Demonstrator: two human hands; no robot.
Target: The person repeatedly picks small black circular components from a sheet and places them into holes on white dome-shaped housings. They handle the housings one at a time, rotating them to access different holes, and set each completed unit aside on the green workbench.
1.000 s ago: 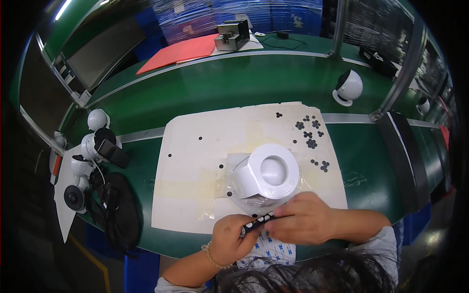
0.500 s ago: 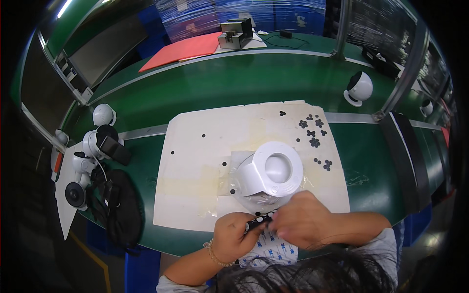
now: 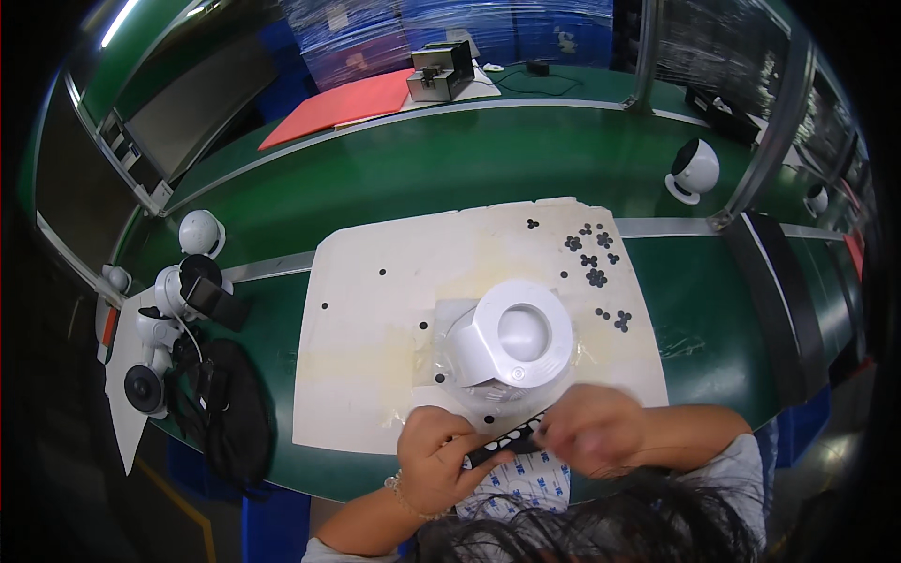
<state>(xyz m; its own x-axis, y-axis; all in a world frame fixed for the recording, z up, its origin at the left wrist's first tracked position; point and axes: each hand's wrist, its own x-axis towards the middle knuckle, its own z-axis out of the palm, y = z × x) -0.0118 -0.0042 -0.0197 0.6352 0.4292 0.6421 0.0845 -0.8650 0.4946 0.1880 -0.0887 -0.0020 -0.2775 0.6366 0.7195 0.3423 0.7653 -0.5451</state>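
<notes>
- At far left, you have a cluster of white rounded plastic devices with black faces [image 3: 144, 388] beside the worktop's edge, a soft black fabric pouch [image 3: 241, 413] lying just to their right.
- Beyond the green tabletop's far rail, a flat coral-red sheet [image 3: 333, 105] stretches toward a small silver metal box [image 3: 435, 84].
- Before you, a large cream cardboard sheet [image 3: 352, 375] covers the middle of the green work table [image 3: 272, 310], small round black discs [image 3: 382, 272] scattered singly over its left half.
- Your left hand [image 3: 434, 460], a beaded bracelet [image 3: 402, 497] at its wrist, pinches the near-left end of a flat black strip with white round spots [image 3: 507, 442], thumb and fingers closed on it; the strip slants up to the right, above the cardboard's near edge.
- Just past the strip, a glossy white plastic ring-shaped part [image 3: 485, 328] sits tilted on clear plastic film atop the cardboard.
- Below the strip lies a white sheet with blue print [image 3: 526, 483], partly hidden by your hair.
- Your right hand [image 3: 596, 432], blurred, meets the strip's far-right end, fingers bunched; whether they grip it, you cannot tell.
- Farther right, flower-like clusters of black discs [image 3: 597, 278] dot the cardboard.
- At far right, a white-and-black globe-shaped device [image 3: 696, 167] stands near a long black panel [image 3: 777, 300].
</notes>
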